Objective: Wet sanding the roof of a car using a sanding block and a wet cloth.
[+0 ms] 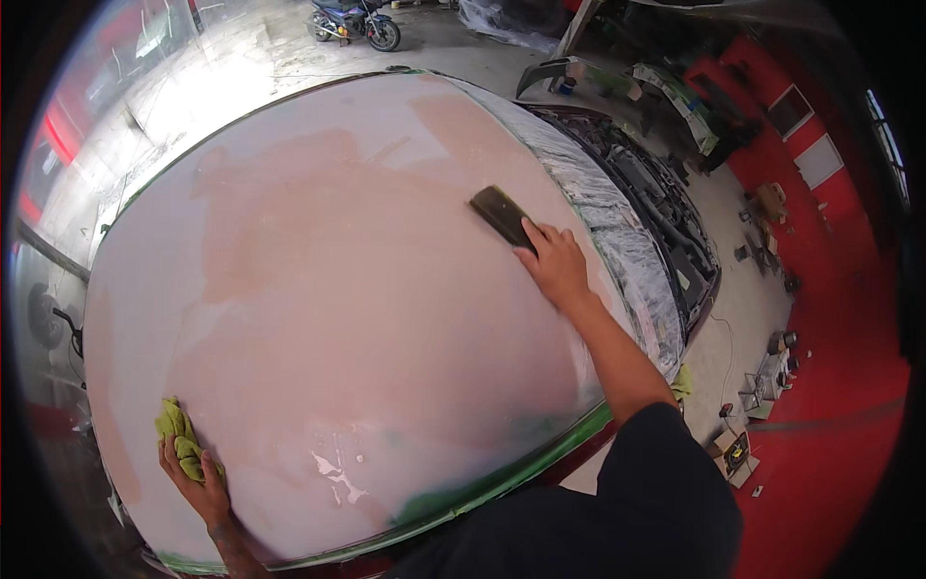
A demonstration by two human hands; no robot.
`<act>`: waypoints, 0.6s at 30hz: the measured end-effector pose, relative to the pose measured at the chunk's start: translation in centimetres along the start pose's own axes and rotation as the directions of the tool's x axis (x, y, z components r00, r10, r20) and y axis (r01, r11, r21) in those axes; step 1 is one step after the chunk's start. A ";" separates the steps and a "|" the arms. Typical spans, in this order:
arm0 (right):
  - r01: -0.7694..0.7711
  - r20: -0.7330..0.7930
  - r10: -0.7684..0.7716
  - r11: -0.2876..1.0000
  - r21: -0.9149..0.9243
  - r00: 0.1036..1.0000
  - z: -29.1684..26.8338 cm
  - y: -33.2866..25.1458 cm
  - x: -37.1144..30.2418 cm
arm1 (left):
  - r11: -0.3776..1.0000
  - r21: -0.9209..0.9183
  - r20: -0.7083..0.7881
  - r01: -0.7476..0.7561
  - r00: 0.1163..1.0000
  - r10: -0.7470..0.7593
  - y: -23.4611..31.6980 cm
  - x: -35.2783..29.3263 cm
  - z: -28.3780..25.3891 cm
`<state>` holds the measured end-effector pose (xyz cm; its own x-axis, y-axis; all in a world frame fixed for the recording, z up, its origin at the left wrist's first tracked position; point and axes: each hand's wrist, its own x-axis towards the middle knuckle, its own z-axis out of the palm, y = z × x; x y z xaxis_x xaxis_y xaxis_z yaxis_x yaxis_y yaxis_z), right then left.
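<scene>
A car roof (289, 318), coated in pale grey primer with pinkish patches, spreads out in front of me. My right hand (559, 268) is closed on the near end of a dark, oblong sanding block (498, 213), which lies against the roof toward the windshield side. At the lower left, my left hand (201, 490) grips a crumpled yellow-green cloth (175, 425) on the roof surface. A small puddle of water (340, 475) shines on the near part of the roof. Green colour (521, 473) runs along the near edge.
Clear plastic sheeting (617, 241) covers the windshield on the right, beyond it an exposed engine bay (656, 183). A motorcycle (354, 23) is parked at the back. An open cardboard box (737, 455) and assorted items sit on the floor beside the red area (830, 386).
</scene>
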<state>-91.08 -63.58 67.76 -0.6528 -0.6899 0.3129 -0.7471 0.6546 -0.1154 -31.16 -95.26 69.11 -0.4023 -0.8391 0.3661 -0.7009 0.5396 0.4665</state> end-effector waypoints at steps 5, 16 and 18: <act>0.066 -0.049 -0.065 0.998 0.020 0.997 -4.3 -2.0 -11.4 | 0.998 0.053 -0.008 -0.015 1.000 0.015 -0.5 0.2 -0.4; -0.266 0.064 0.269 0.963 -0.049 0.961 3.3 6.8 6.4 | 1.000 0.022 0.003 -0.017 1.000 0.017 -0.9 0.1 1.0; -0.191 0.000 0.191 0.981 0.024 0.982 0.9 4.4 0.4 | 0.999 0.025 0.027 -0.023 0.999 0.022 -0.6 0.2 0.7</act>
<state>-94.71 -61.29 66.53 -0.7832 -0.5524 0.2854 -0.6118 0.7664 -0.1958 -31.22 -95.83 68.28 -0.4337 -0.8285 0.3543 -0.7061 0.5568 0.4376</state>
